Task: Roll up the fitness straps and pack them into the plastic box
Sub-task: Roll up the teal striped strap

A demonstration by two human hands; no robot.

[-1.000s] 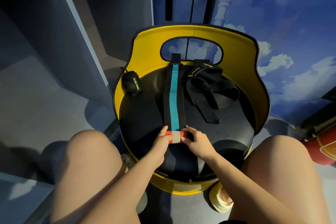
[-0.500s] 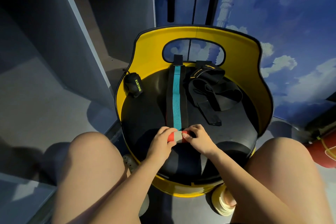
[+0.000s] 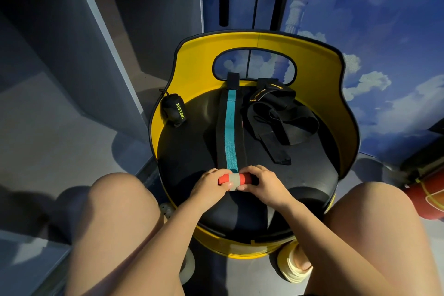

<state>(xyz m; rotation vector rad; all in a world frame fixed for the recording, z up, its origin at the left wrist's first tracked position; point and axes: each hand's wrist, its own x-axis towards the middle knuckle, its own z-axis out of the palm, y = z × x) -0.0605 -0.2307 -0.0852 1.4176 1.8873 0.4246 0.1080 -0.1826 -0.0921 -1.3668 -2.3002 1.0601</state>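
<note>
Resting on black seat (image 3: pixel 300 175) (yellow-backed): half-rolled strap (image 3: pixel 230 132).

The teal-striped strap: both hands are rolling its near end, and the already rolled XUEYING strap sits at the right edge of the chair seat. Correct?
Not quite. Both the left hand and right hand do grip the near end of the teal-striped strap, but the head view shows the rolled XUEYING strap at the left edge of the chair seat, not the right.

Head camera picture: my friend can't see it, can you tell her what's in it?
Two hands, left and right, roll the near end of a black-and-teal fitness strap on a black chair seat. A rolled strap and a loose black strap lie behind.
</note>
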